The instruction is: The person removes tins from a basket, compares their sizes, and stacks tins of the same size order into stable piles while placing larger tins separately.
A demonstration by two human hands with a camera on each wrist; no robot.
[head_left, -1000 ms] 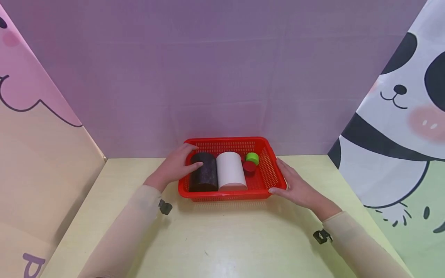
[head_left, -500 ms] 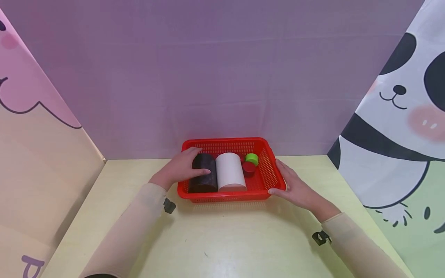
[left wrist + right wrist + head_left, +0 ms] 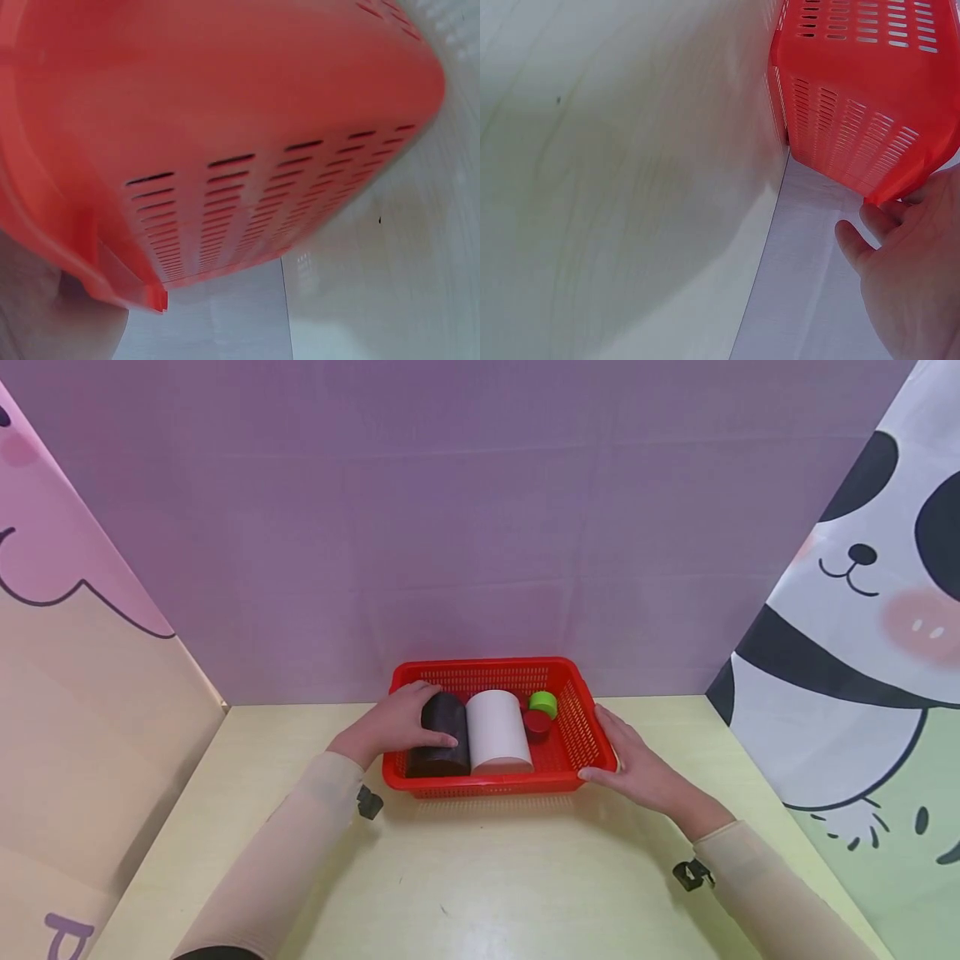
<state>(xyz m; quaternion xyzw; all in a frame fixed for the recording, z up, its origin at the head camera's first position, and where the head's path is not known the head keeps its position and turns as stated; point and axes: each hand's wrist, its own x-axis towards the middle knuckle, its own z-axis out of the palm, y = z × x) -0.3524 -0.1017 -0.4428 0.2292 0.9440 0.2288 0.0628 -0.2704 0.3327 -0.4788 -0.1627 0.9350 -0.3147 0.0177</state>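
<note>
A red plastic basket (image 3: 480,783) with slotted sides stands on the table near the back wall. Inside, a black cylinder (image 3: 438,760) lies at the left, beside a white cylinder (image 3: 498,727). My left hand (image 3: 397,720) reaches over the basket's left rim and grips the black cylinder, thumb across its upper side, other fingers toward its far end. My right hand (image 3: 637,764) holds the basket's right rim, thumb at the front corner and fingers along the outer side. Right of the white cylinder sit a dark red round piece (image 3: 537,724) and a green round piece (image 3: 543,702).
The pale wooden table (image 3: 480,877) extends in front of the basket. A purple cloth wall (image 3: 480,527) rises right behind it. Printed panels flank both sides, the right one with a panda (image 3: 847,635).
My left hand has moved right and a little nearer, from the basket's left rim onto the black cylinder, its thumb now farther across. The right hand stays at the rim.
</note>
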